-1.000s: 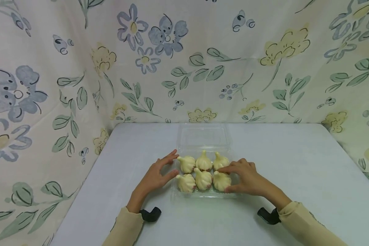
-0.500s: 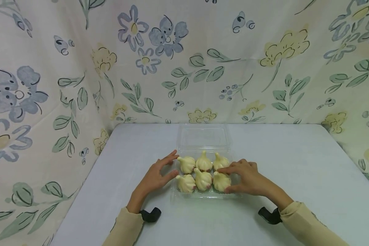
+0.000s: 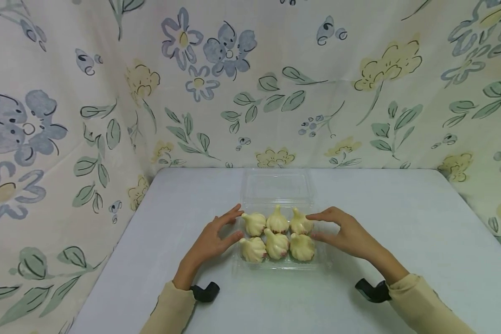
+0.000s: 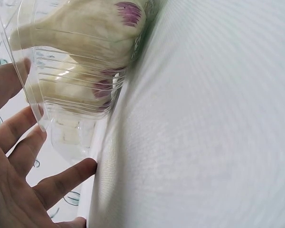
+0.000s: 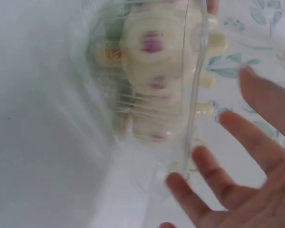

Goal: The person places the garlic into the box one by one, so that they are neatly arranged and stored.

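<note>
A clear plastic container (image 3: 281, 266) holds several pale garlic bulbs in two rows, their stems mostly pointing to the back or left. Purple marks show through its wall on the nearest garlic bulb (image 4: 80, 28) in the left wrist view. My left hand (image 3: 210, 239) is at the container's left side, fingers spread and fingertips right at the rim. My right hand (image 3: 351, 233) is at the right side with its fingers extended and nothing in its grasp. In the head view its fingertips overlap the back right garlic bulb (image 3: 299, 223), just above the front right garlic bulb (image 3: 302, 248).
The container's clear hinged lid (image 3: 277, 186) lies open toward the back of the white table (image 3: 401, 222). A floral cloth (image 3: 275, 116) hangs behind the table and along its sides. Black camera mounts (image 3: 206, 292) sit on both wrists.
My right hand has let go of the front right garlic bulb and drawn up and to the right, its fingers straightening. The bulb sits in the container. My left hand stays put.
</note>
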A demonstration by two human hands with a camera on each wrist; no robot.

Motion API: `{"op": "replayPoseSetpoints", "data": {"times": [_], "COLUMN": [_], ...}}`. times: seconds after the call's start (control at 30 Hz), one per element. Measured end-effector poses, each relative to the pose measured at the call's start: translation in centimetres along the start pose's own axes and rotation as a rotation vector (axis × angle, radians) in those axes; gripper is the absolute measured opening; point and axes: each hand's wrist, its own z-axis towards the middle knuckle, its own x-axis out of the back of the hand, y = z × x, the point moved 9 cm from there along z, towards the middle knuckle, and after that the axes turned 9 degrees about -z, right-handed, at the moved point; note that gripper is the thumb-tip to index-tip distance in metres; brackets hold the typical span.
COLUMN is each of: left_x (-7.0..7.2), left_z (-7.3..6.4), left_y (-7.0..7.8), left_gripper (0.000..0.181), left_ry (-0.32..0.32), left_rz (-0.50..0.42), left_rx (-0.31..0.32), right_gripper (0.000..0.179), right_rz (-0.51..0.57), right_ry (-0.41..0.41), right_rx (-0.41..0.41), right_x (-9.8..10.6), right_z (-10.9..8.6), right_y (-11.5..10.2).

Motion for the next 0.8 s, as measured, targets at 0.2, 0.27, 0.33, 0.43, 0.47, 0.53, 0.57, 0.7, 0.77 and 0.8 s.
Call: {"op": "replayPoseSetpoints", "data": {"times": [0.2,0.27,0.33,0.43,0.47,0.53,0.57,0.7,0.77,0.8], "left_x": [-0.1,0.0,0.0,0.1,0.1,0.1,0.1,0.0,0.0,0.0], "left_z": [0.0,0.0,0.0,0.0,0.0,0.0,0.0,0.0,0.0,0.0], "left_y": [-0.1,-0.1,-0.1,-0.1,-0.1,-0.1,-0.1,-0.1,-0.2,-0.2], "left_gripper": [0.057,0.057,0.057,0.057,0.057,0.057,0.058,0.058,0.058,0.058], "left_ry": [-0.002,-0.002,-0.001,0.002,0.002,0.002,0.001,-0.006,-0.007,-0.007], "left_rz": [0.002,0.001,0.0,-0.001,-0.001,0.0,-0.001,-0.005,-0.005,-0.003], "left_rx": [0.005,0.007,0.007,0.007,0.006,0.003,0.003,0.004,0.007,0.006], "right_gripper": [0.04,0.045,0.05,0.059,0.062,0.066,0.067,0.073,0.074,0.074], "right_rz": [0.098,0.128,0.152,0.191,0.213,0.258,0.277,0.324,0.326,0.327], "right_ry": [0.089,0.095,0.092,0.067,0.056,0.031,0.019,-0.018,-0.025,-0.028], "right_rx": [-0.15,-0.196,-0.249,-0.321,-0.346,-0.383,-0.394,-0.431,-0.437,-0.438], "right_x": [0.4,0.2,-0.1,-1.0,-1.3,-2.0,-2.3,-3.3,-3.5,-3.6], "right_z": [0.8,1.1,1.5,2.1,2.3,2.8,3.0,4.0,4.4,4.7], "right_y": [2.7,3.7,4.8,6.5,7.0,7.9,8.3,9.2,9.5,9.6]}}
